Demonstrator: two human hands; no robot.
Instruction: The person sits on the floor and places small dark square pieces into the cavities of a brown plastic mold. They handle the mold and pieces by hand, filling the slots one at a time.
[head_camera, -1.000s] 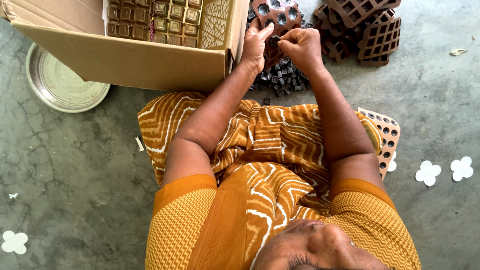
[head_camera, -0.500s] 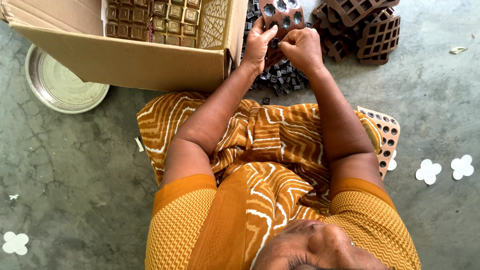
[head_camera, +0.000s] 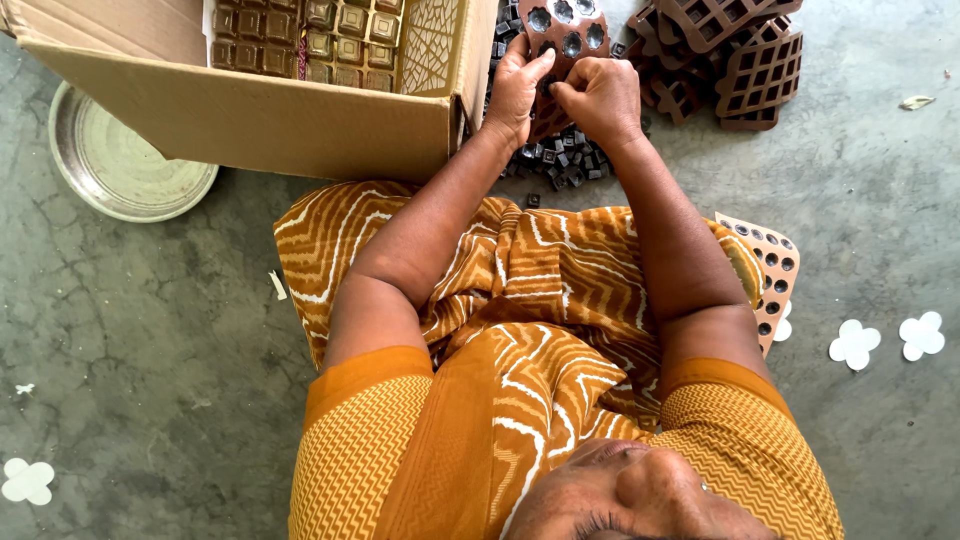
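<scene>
Fingers of your left hand (head_camera: 515, 90) clamp the brown mould tray (head_camera: 566, 30) by its near edge, your right hand (head_camera: 603, 97) pinches a small dark piece (head_camera: 546, 85) against it, loose dark pieces (head_camera: 562, 160) heaped just beneath both.

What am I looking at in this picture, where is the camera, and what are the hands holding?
There is no machine here: a person works with two bare hands. The single camera looks steeply down on the seated person, whose arms stretch toward the top of the picture. The left hand grips a brown mould tray with round pockets; the right hand pinches a small dark piece against it. Beneath them, on the grey concrete floor, lies a heap of small dark pieces. An open cardboard box holding filled trays stands to the left, a round metal plate beside it. Stacked brown grid moulds sit at top right, and white flower-shaped cutouts lie on the floor.
</scene>
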